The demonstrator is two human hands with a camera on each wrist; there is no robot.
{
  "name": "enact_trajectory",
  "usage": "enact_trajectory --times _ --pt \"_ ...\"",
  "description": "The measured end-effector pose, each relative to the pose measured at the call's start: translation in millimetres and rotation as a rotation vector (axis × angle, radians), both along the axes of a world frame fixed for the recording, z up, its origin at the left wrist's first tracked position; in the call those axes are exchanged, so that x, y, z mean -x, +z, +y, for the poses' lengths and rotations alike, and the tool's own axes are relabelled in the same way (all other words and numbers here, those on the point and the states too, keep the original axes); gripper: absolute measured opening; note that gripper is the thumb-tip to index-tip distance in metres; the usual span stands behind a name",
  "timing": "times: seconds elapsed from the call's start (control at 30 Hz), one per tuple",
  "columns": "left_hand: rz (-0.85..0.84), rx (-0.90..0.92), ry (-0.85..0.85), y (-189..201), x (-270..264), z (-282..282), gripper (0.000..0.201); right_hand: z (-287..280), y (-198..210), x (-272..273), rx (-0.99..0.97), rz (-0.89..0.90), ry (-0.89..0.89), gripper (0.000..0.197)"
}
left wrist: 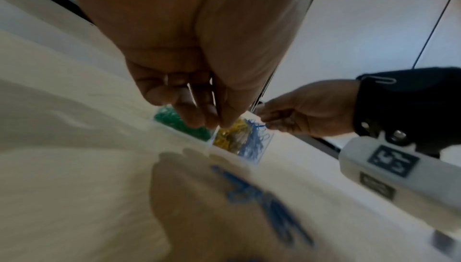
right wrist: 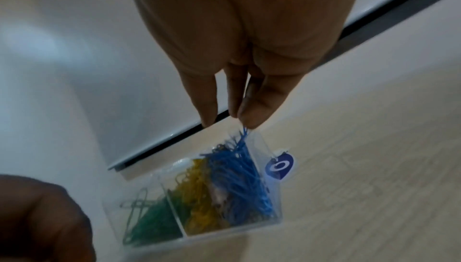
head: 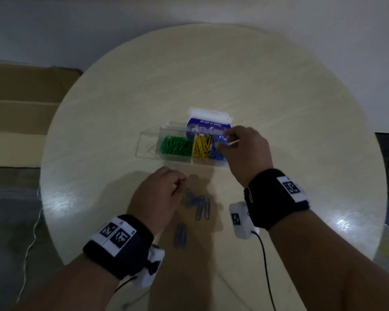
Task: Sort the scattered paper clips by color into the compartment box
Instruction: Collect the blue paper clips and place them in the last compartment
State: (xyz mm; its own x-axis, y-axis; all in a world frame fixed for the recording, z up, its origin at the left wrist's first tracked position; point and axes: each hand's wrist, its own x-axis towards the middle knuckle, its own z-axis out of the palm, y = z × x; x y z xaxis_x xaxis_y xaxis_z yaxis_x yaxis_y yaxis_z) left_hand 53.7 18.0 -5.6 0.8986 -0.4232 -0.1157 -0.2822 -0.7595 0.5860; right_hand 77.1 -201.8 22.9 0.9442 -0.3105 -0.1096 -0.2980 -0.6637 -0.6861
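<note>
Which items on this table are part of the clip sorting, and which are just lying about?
Part of the job:
- clear box
- green clips, yellow clips and blue clips in it
- loose blue clips on the table
- right hand, pinching a blue clip over the box
- left hand

Lying about:
- wipes packet
- cardboard box

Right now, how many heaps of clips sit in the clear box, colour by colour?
Green heap: 1
Yellow heap: 1
Blue heap: 1
Total: 3 heaps in the box.
Loose blue clips also lie on the table, too blurred to count.
</note>
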Motion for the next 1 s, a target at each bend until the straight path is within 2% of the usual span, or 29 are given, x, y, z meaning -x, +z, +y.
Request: enact_trajectory --times 0.13,0.2,0.27,0.33,0.4,0.5,0.57,0.63,0.73,0.87,1.0 --pt "-0.165 -0.164 -0.432 -22.5 9.1 14.2 0.045 2.6 -13.1 10.4 0.296 -0.036 0.150 0.022" --pt "-0.159 -0.186 -0.509 -28.7 10.1 17.6 0.045 3.9 -17.5 20.2 0.327 -0.090 0.154 0.024" --pt "-0.160 -0.141 -0.489 -30.9 11.4 22.8 0.033 6.3 -17.7 34.0 0.342 -0.145 0.128 0.027" --pt "-0.197 -0.186 -0.453 -27.6 12.8 26.8 0.026 9.5 -18.4 52.7 0.283 -0.177 0.070 0.020" --pt "-0.195 -0.211 -0.389 -21.7 15.8 28.5 0.026 17.3 -22.1 72.5 0.177 -0.070 0.030 0.012" --pt "-0.200 -0.171 -0.309 -20.4 22.6 27.5 0.015 35.5 -35.7 92.0 0.160 0.261 0.110 0.028" --pt "-0.185 -0.176 -0.275 -22.4 25.7 30.8 0.009 45.8 -42.6 98.2 0.192 0.306 0.182 0.032" --pt "-0.147 -0.182 -0.197 -24.0 28.5 38.3 0.001 49.6 -44.9 101.0 0.229 0.259 0.209 0.024" --pt "-0.026 -0.203 -0.075 -18.4 34.6 46.6 0.003 45.4 -41.8 101.5 0.240 0.245 0.173 0.011" --pt "0.083 -0.247 -0.044 -7.4 56.5 42.4 0.013 41.7 -35.3 97.5 0.225 0.260 0.100 0.013" --pt "0.142 -0.409 -0.090 5.2 77.4 24.0 0.033 60.7 -29.7 84.0 0.261 0.305 0.162 0.040"
